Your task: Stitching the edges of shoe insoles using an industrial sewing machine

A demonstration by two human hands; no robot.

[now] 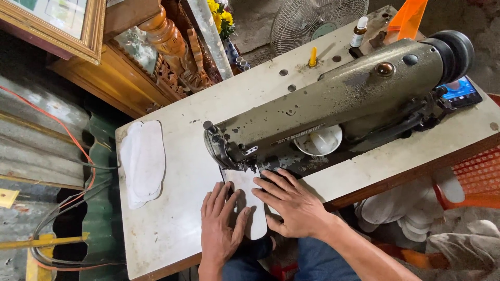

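Two bare hands lie flat at the bottom middle of the frame, just above blue-trousered knees. They press down on a white sole-shaped piece (249,200) that lies on the table (177,229). One end of the piece sits under the needle part of the sewing machine (338,99), and the other end hangs a little over the near edge of the table.

The left hand (221,224) lies on the left side of the piece with its fingers spread and pointing up the frame. The right hand (291,203) lies on the right side with its fingers spread and pointing left, toward the needle. Neither hand has a grip closed around anything; both are open and flat, and both touch the piece.

The machine is big, old and grey-green. It runs from the middle of the frame up to the upper right. A white round cup (319,141) sits under its arm.

At the left of the table lies a stack of white sole shapes (143,161), well apart from the hands. At the top of the frame stand a small bottle (358,32), a yellow peg (312,56) and a fan (312,21). A phone (461,91) lies at the right end of the machine. More white shapes (411,208) are heaped low at the right, beside an orange basket (479,177).
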